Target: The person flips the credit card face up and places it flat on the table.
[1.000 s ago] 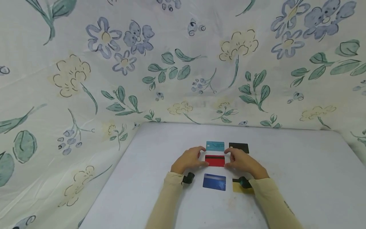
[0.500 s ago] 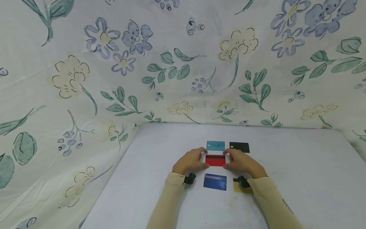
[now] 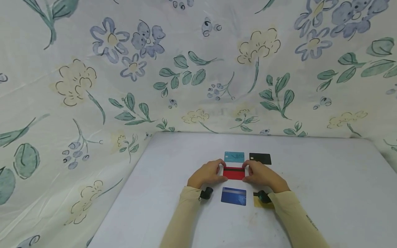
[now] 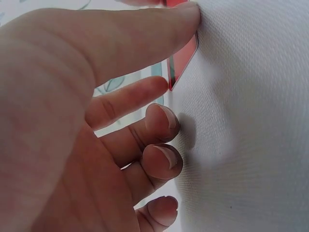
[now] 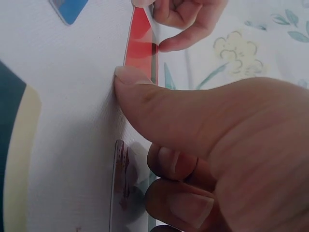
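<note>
A red bank card [image 3: 234, 174] with a dark magnetic stripe along its far side lies between both hands on the white tabletop. My left hand [image 3: 208, 174] holds its left end, thumb at the near corner and index finger at the far one; the left wrist view shows the other fingers loosely bent beside the red card [image 4: 182, 58]. From the opposite side my right hand [image 3: 266, 175] grips the right end, its thumb on the near corner in the right wrist view. The right index fingertip is hidden there behind the thumb.
Beyond the red card lie a light blue VIP card [image 3: 234, 157] and a black card [image 3: 261, 158]. Closer in are a dark blue card [image 3: 233, 196] and a yellow card [image 3: 262, 204], partly covered by the right wrist camera. Floral cloth [image 3: 186, 100] hangs behind the table.
The fingers of both hands have drawn in slightly onto the ends of the red card. The other cards keep their places on the table; the head view has shifted a little.
</note>
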The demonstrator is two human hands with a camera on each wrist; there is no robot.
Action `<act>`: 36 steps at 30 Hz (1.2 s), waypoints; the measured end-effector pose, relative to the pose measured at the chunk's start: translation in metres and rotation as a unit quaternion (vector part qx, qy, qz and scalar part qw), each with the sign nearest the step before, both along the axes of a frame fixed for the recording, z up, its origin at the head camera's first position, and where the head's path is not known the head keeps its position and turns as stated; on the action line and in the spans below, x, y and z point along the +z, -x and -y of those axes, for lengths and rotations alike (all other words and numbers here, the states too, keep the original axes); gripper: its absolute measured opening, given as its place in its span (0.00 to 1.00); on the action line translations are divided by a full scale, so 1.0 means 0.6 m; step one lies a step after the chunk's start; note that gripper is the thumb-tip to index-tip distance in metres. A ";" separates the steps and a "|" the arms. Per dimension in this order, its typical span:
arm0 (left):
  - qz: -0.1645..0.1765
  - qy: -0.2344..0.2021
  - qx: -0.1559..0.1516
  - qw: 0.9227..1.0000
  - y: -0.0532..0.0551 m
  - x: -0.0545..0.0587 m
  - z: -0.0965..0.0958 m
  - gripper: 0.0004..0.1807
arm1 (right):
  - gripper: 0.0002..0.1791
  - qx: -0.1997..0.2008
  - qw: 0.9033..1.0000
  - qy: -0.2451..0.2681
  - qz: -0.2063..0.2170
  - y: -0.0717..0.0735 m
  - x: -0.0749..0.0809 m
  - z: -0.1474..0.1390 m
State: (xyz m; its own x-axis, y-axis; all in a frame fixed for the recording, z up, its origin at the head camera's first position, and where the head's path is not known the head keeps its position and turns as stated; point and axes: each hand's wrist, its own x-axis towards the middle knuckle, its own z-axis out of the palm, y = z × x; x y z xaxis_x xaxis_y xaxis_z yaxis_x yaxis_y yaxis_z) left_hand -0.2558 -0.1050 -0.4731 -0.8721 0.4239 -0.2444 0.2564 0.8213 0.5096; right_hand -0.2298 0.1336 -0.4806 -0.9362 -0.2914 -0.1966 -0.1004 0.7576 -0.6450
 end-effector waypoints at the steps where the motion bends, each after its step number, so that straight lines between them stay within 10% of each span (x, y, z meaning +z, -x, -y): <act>1: 0.001 0.000 0.000 1.000 0.000 0.000 0.000 0.29 | 0.27 0.000 1.000 0.001 0.000 0.000 0.000 0.000; 36: 0.015 0.002 -0.006 1.000 0.001 -0.001 -0.003 0.30 | 0.28 0.003 1.000 0.001 0.013 -0.005 0.004 0.002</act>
